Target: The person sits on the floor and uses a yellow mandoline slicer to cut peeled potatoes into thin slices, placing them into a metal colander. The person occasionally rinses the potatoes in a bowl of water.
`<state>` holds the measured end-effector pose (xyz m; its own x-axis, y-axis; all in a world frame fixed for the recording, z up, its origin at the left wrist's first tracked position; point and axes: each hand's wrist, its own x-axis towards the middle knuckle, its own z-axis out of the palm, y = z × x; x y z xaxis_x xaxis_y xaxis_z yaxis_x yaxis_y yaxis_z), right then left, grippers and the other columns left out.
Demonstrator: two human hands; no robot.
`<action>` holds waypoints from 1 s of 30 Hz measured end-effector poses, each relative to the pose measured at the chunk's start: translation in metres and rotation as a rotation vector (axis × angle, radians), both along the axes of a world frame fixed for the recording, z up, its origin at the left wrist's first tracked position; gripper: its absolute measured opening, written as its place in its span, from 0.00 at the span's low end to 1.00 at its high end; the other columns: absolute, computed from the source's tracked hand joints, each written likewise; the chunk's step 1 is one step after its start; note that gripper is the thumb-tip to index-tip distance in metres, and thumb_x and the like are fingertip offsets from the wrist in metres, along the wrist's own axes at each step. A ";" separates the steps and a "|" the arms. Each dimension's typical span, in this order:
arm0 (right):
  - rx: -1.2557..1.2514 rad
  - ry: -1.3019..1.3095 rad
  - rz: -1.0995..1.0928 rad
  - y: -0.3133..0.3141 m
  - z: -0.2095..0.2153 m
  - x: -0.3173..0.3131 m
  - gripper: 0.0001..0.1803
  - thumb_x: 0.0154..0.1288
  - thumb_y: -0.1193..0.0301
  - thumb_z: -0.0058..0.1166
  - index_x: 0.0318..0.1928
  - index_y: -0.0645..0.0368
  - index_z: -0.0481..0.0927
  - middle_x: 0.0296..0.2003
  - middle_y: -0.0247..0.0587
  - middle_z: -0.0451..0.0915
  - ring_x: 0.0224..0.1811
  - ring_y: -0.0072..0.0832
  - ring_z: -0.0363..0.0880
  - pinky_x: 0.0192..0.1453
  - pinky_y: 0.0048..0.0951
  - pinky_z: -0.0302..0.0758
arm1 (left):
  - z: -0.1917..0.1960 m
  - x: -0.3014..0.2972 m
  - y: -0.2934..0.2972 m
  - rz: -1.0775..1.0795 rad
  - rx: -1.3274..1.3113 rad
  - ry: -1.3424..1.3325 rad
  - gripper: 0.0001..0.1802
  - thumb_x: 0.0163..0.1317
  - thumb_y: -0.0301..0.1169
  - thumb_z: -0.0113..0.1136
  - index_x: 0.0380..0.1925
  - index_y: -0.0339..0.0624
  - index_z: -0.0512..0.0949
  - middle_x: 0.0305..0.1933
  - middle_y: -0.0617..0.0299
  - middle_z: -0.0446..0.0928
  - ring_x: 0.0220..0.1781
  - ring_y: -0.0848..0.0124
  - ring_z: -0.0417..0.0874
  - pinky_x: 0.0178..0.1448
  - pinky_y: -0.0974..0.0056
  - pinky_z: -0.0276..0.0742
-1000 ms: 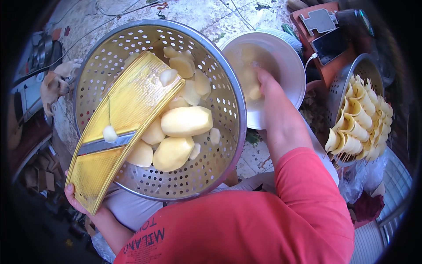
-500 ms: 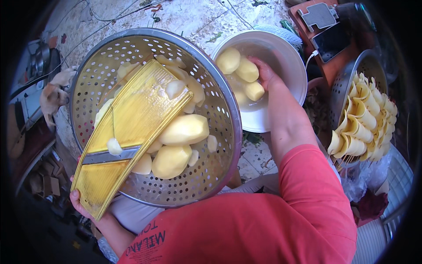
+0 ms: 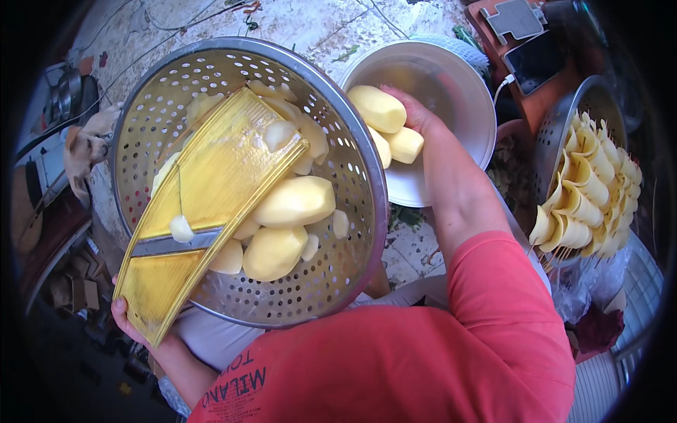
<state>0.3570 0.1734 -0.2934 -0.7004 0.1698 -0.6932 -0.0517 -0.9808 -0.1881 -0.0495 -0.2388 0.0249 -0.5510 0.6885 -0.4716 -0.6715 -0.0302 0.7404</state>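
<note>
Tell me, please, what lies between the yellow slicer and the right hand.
In the head view, potato slices, the metal colander's rim and the peeled potatoes held by the right hand lie between it and the yellow slicer.

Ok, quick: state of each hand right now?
Left hand: holding the yellow slicer by its lower end.
Right hand: holding peeled potatoes, fingertips hidden.

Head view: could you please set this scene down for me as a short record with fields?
Left hand: holds the lower end of the slicer
Right hand: holds potatoes, three visible, at the left side of the bucket
Slicer position: slanted across the colander
Colander contents: whole potatoes, slices
Far right: skewered slices, second colander
Far left: dog
</note>
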 end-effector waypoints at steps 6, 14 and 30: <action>-0.101 0.072 0.107 -0.012 -0.005 -0.007 0.34 0.69 0.39 0.55 0.57 0.57 0.82 0.50 0.45 0.87 0.50 0.40 0.86 0.61 0.44 0.80 | 0.001 -0.002 0.000 -0.019 0.012 0.009 0.28 0.67 0.34 0.53 0.67 0.43 0.73 0.73 0.47 0.70 0.74 0.49 0.70 0.78 0.41 0.62; 0.081 -0.015 0.278 -0.023 0.018 -0.003 0.45 0.67 0.32 0.51 0.67 0.57 0.75 0.62 0.50 0.79 0.63 0.42 0.78 0.70 0.45 0.73 | -0.005 -0.007 -0.003 0.005 0.013 -0.001 0.28 0.67 0.34 0.53 0.67 0.41 0.72 0.72 0.46 0.71 0.73 0.49 0.71 0.77 0.41 0.63; 0.253 -0.306 0.915 -0.022 0.086 -0.002 0.25 0.50 0.59 0.78 0.47 0.54 0.87 0.46 0.37 0.88 0.44 0.26 0.87 0.54 0.30 0.81 | -0.019 -0.004 0.017 0.037 0.052 -0.053 0.30 0.66 0.31 0.52 0.68 0.35 0.69 0.70 0.41 0.72 0.71 0.47 0.74 0.74 0.40 0.69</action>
<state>0.3550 0.1512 -0.2077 -0.4327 -0.1782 -0.8837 0.7896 -0.5479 -0.2762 -0.0535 -0.2217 0.0063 -0.5513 0.6927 -0.4650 -0.7078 -0.0932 0.7003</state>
